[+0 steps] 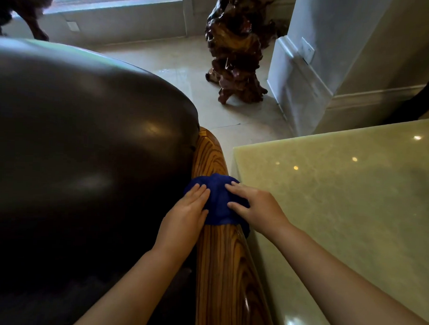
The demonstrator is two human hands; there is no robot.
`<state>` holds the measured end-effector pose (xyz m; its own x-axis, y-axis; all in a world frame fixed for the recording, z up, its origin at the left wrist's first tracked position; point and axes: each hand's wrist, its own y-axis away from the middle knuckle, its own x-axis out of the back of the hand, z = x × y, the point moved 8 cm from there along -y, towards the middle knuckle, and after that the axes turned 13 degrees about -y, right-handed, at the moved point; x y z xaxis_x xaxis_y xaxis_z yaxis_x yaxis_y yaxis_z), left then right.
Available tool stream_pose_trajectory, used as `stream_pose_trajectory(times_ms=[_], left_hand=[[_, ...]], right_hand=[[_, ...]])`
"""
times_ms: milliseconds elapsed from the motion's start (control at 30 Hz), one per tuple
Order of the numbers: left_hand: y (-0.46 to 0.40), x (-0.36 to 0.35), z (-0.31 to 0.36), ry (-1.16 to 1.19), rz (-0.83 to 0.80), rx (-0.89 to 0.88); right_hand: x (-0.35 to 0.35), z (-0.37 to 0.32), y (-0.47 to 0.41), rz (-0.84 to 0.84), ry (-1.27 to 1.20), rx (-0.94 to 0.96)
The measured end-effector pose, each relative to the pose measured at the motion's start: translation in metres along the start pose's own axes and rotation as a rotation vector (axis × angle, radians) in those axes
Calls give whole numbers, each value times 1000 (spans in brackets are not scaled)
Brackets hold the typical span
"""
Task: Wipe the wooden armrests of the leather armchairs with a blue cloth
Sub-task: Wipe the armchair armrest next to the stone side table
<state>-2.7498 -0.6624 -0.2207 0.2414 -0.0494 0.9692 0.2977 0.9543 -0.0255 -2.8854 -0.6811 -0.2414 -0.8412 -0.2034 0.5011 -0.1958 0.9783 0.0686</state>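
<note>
On one armrest (225, 261) — two hands, one cloth (219, 199)

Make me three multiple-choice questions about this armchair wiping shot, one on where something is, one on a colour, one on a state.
1. Where is the cloth?
A. On the wooden armrest
B. On the stone tabletop
C. On the floor

2. What colour is the cloth?
A. Yellow
B. Blue
C. White

3. How do the hands meet the cloth?
A. Neither touches it
B. Only one touches it
C. Left hand and right hand both rest on it

Answers: 1 A, it is bunched over the armrest beside the leather cushion. 2 B, it is deep blue. 3 C, the fingers of both lie on it.
</note>
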Motion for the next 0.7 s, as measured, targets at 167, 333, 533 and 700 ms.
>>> stream_pose_trajectory(times_ms=[167, 333, 533, 700], left_hand=[[-37, 4, -3, -140, -48, 7], [-53, 11, -7, -62, -65, 83], [-19, 12, -7, -7, -18, 127], [23, 9, 11, -82, -69, 94]], right_hand=[[2, 9, -23, 19, -25, -77], [9, 9, -30, 125, -31, -108], [6, 1, 4, 195, 25, -77], [0, -14, 41, 55, 222, -54]])
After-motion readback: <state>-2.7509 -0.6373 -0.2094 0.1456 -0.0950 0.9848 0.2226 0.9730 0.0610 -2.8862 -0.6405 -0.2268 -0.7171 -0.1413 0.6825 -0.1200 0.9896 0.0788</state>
